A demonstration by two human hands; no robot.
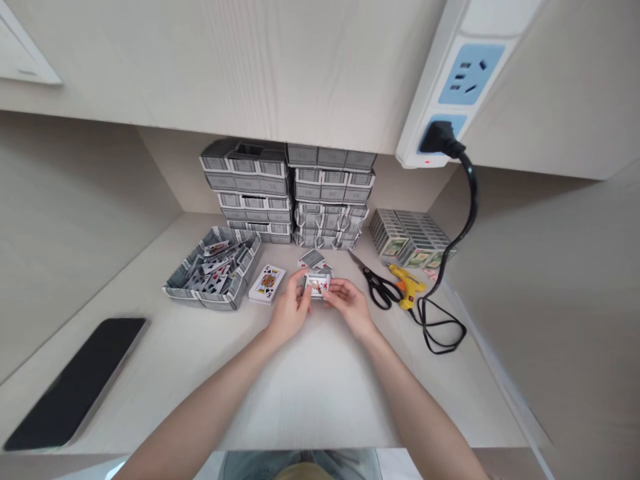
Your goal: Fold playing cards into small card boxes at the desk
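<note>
Between my two hands is a folded playing card [317, 286], its picture side facing up and its edges showing the grey back pattern. My left hand [291, 303] grips its left side with thumb and fingers. On its right side, the thumb and fingers of my right hand [349, 303] are closed on it too. Just beyond lie a few loose cards [314, 259], some back side up. Left of my left hand sits a stack of playing cards [267, 284] with a king on top.
A box made of folded cards [235, 301] holds loose cards at left. Stacked card boxes [330, 193] stand behind, beside packed card decks [410, 237]. Scissors [383, 290] and a yellow glue gun [407, 287] with a black cord [467, 233] lie right. A phone [75, 383] lies front left.
</note>
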